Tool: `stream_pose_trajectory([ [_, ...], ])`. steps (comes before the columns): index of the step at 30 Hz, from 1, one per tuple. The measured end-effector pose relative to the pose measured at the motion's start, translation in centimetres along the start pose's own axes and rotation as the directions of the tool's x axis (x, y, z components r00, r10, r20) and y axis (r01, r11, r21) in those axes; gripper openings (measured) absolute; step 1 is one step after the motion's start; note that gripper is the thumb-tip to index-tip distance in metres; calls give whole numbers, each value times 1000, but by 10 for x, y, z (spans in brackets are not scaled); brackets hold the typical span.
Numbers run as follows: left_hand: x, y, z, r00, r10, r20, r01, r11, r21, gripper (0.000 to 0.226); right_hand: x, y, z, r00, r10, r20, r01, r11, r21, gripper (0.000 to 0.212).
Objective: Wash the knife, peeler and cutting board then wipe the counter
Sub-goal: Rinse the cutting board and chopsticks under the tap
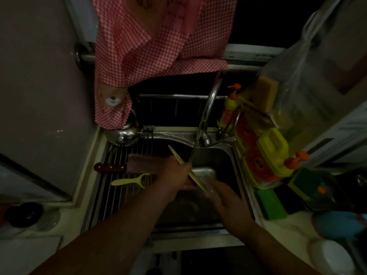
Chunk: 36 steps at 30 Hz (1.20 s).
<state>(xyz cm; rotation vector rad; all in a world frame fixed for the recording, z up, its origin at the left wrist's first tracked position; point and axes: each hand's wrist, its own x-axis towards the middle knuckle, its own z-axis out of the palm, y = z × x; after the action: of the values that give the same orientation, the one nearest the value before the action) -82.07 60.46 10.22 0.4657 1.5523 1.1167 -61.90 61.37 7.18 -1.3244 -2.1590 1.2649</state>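
While the knife [127, 166] and peeler [131, 181] lie on the rack [111, 197], apparently washed, the left hand [174, 175] grips the cutting board [175, 154] edge-up over the sink [228, 155], the right hand [220, 193] blurred against it, grip unreadable; the bench [67, 217] seemingly awaits wiping.

The person's arms are bare: the left forearm [119, 225] shows uncovered from the picture's lower edge up to the wrist behind the left hand [176, 175], and the right forearm [258, 241] is likewise uncovered behind the right hand [222, 192]. Both hands are bare too. In the dim light the fingers are blurred, so any finer detail on them cannot be told.
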Motion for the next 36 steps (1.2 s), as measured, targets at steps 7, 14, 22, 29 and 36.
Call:
stream_pose_trajectory([
  [7, 7, -9, 36, 992, 129, -15, -123, 971, 207, 17, 21, 5, 13, 995, -94, 37, 99, 836, -539, 78],
  [14, -8, 1, 41, 972, 235, -7, -220, 919, 326, 27, 8, -7, 12, 998, -39, -38, 18, 891, -453, 78],
  [22, -25, -7, 24, 997, -71, 12, 72, 996, -52, 26, 2, 19, 15, 958, -287, 17, 280, 916, -287, 43],
  [29, -32, -37, 23, 994, -109, -26, 101, 974, -203, 30, -20, 24, 14, 979, -202, -21, 181, 917, -356, 59],
  [36, -38, -50, 27, 995, -100, -20, 94, 975, -202, 32, -28, 19, 7, 990, -104, 91, 135, 866, -482, 65],
])
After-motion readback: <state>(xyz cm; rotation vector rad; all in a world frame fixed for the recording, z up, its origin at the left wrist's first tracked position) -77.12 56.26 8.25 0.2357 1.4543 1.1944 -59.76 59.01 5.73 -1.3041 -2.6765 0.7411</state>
